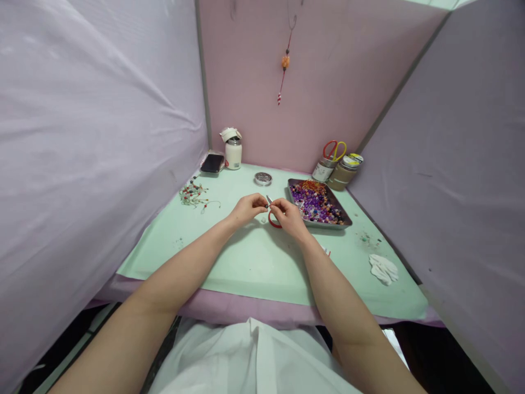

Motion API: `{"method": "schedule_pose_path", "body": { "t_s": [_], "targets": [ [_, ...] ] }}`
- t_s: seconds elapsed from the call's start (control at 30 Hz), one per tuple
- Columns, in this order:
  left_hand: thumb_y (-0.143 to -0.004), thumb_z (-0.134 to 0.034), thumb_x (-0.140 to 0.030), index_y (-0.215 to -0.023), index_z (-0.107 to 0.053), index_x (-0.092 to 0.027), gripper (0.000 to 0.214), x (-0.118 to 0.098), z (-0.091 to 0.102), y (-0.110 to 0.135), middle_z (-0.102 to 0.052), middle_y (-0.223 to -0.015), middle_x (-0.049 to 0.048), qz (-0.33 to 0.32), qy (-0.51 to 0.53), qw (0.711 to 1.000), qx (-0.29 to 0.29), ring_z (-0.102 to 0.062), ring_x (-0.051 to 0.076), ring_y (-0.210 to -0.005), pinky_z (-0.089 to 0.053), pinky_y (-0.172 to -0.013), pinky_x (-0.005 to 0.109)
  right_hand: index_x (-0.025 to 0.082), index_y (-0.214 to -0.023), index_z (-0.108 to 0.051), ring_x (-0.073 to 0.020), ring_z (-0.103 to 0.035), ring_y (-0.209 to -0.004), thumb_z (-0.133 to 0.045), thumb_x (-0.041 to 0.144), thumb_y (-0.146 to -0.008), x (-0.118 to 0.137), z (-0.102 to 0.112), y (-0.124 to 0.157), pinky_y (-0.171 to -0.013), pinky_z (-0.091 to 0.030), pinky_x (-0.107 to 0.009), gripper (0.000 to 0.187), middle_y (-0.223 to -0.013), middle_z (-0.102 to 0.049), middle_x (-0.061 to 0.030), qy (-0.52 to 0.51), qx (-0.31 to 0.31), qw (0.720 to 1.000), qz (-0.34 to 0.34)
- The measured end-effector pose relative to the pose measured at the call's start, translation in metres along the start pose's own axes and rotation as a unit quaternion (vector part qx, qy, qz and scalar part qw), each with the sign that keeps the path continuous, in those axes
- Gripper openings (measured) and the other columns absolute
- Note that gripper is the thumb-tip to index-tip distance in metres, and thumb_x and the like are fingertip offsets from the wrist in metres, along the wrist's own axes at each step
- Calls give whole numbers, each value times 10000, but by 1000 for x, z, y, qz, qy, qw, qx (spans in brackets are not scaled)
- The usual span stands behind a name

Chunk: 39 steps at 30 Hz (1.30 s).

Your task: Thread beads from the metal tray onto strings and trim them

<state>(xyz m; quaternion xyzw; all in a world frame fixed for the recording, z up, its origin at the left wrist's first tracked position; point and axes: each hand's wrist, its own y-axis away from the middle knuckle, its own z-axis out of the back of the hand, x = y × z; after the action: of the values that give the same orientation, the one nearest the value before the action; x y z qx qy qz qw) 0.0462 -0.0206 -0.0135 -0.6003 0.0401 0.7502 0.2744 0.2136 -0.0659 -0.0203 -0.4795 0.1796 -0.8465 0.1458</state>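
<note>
Over the middle of the mat, my left hand and my right hand meet fingertip to fingertip. Both are closed in a pinch at a small dark bead; any thread through it is too fine to make out. Scissors with red handles lie under my hands, partly covered by the right one. A small clear piece rests on the mat beside them. Just right of my right hand stands a metal tray of purple, clear and orange beads, with orange cord at its back.
Strung beads lie left. Behind are a phone, a white bottle, a round tin, a can holding scissors and a jar. White gloves lie right. A beaded cord hangs from a hook.
</note>
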Motion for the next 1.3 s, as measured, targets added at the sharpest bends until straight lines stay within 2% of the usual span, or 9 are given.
{"method": "schedule_pose_path", "body": {
  "t_s": [0.13,0.23,0.4,0.5,0.67,0.77,0.87,1.1,1.3],
  "targets": [
    [-701,-566,-216,-794,-562,-177,101,-2,-1,3,-618,-776,-4,-36,-85,996,12,-553,127,-736,-428,-736,270,200,-820,-587,-137,-482,-597,-477,405,-833,0,-1,1,-590,-392,-259,232,-675,-579,2,5,4,1000,7],
    [-715,-529,-203,-811,-541,-187,98,-3,-1,5,-609,-783,-6,-55,-102,993,21,-554,133,-750,-418,-735,270,200,-822,-595,-140,-483,-593,-474,415,-830,-1,-2,1,-580,-389,-258,246,-674,-581,0,8,3,1000,4],
    [-724,-441,-154,-862,-522,-207,169,-2,-2,4,-582,-722,-10,-29,-111,993,31,-526,138,-687,-398,-669,266,198,-811,-601,-137,-503,-595,-486,398,-825,-2,-3,0,-591,-396,-259,232,-678,-603,1,1,0,1000,-4],
    [-738,-403,-134,-864,-511,-208,182,-4,-3,4,-562,-730,-11,-39,-138,989,30,-498,136,-693,-381,-674,264,194,-797,-596,-131,-497,-588,-495,396,-819,-2,-4,0,-605,-399,-260,227,-676,-606,1,-5,-2,1000,-11],
    [-778,-416,-188,-909,-515,-186,165,-12,-2,6,-549,-763,-6,-33,-155,987,31,-480,134,-716,-371,-678,260,188,-803,-582,-121,-468,-570,-494,404,-820,-3,-4,0,-579,-380,-247,234,-667,-597,2,-18,2,1000,-24],
    [-780,-419,-216,-941,-548,-172,210,-15,1,6,-564,-773,-1,-9,-137,990,29,-489,134,-725,-374,-678,258,185,-803,-574,-117,-450,-555,-499,411,-817,-4,-4,0,-548,-361,-238,238,-646,-577,6,-30,3,999,-33],
    [-774,-404,-241,-876,-598,-166,231,-16,3,5,-568,-749,4,28,-95,994,40,-473,126,-673,-364,-620,245,187,-784,-566,-113,-446,-542,-510,415,-808,-5,-5,0,-533,-353,-235,237,-622,-554,14,-49,5,998,-42],
    [-758,-465,-280,-812,-603,-141,203,-18,5,4,-545,-690,20,137,93,984,68,-358,69,-503,-247,-458,207,184,-761,-565,-104,-437,-522,-526,393,-786,-4,-4,-1,-508,-333,-231,215,-607,-551,20,-74,13,995,-65],
    [-751,-528,-305,-810,-600,-143,186,-14,6,3,-542,-697,12,157,112,978,76,-306,38,-448,-197,-427,202,180,-779,-572,-102,-447,-520,-533,395,-784,-3,-4,-1,-505,-331,-227,219,-608,-558,20,-87,19,993,-72]
  ]
}}
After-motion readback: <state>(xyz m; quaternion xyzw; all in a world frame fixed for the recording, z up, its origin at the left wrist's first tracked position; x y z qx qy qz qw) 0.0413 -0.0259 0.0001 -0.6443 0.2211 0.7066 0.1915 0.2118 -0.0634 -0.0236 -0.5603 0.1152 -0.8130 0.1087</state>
